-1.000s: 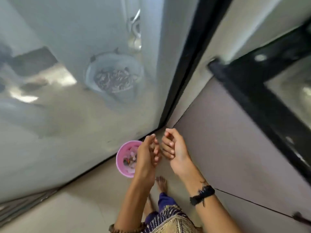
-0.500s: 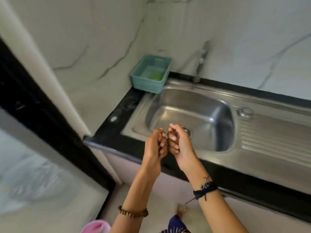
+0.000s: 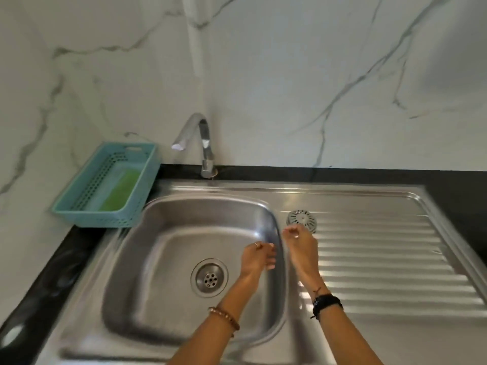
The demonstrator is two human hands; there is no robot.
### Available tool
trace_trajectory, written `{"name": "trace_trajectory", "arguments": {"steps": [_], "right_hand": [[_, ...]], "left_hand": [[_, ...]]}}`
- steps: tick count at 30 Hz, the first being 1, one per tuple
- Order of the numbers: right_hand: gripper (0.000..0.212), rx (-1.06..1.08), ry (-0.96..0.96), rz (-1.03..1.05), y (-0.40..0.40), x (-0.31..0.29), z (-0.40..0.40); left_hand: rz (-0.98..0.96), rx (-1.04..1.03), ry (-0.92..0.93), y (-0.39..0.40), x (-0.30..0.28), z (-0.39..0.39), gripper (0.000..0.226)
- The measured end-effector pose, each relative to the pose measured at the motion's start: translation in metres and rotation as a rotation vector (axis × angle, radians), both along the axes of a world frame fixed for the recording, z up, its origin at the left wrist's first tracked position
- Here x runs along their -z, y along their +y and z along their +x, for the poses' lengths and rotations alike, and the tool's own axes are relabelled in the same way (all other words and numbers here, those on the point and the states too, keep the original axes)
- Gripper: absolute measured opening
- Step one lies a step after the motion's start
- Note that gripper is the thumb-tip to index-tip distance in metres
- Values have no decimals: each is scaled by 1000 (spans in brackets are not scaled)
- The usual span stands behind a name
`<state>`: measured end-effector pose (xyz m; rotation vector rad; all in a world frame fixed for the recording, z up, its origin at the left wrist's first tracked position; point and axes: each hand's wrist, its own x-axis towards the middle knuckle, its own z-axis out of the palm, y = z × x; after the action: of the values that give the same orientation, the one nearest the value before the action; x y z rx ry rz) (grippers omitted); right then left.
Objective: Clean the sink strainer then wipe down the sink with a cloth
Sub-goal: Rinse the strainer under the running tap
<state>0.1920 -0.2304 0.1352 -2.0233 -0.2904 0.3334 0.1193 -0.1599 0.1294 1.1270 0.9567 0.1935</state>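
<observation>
A stainless steel sink with a round drain fills the middle of the head view. The metal strainer lies on the ribbed drainboard just right of the basin's back corner. My right hand hovers just in front of the strainer, fingers loosely curled and holding nothing. My left hand hangs over the basin's right side, fingers bent and empty. A green cloth lies inside a teal basket at the sink's back left.
A chrome tap rises behind the basin against a marble wall. The ribbed drainboard stretches to the right. A black countertop borders the sink on the left and back.
My view swung from the floor and a pink bowl up to the sink. My hands, held together before, have come apart; the right one has moved toward the strainer.
</observation>
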Motion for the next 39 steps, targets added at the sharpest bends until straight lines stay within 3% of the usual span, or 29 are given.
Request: {"name": "trace_trajectory", "arguments": {"steps": [3, 6, 8, 13, 17, 23, 27, 29, 32, 35, 39], "right_hand": [[32, -17, -186, -258, -1, 17, 48], [62, -80, -200, -472, 3, 30, 73], [69, -112, -233, -565, 7, 38, 76], [64, -88, -292, -500, 22, 44, 60], [66, -176, -274, -354, 47, 41, 26], [56, -351, -225, -91, 122, 32, -23], [54, -255, -110, 184, 202, 9, -19], [57, -231, -185, 131, 240, -1, -10], [52, -232, -568, -216, 273, 5, -8], [51, -268, -744, -462, 280, 18, -6], [58, -440, -747, -401, 263, 15, 10]], "left_hand": [[40, -4, 17, 10, 20, 42, 10], [78, -25, 25, 20, 34, 68, 16], [66, -32, 37, 25, 40, 77, 16], [-127, 5, -18, 37, 40, 69, 9], [-283, 36, -172, 59, 36, 38, 18], [-364, -186, -279, 140, 41, -33, 13], [-341, -259, -212, 197, 48, -72, 10], [-343, -233, -183, 216, 49, -81, 7], [-341, -166, -183, 231, 49, -83, 6], [-355, -118, -171, 236, 50, -75, 6], [-377, -29, -139, 237, 57, -62, 7]]}}
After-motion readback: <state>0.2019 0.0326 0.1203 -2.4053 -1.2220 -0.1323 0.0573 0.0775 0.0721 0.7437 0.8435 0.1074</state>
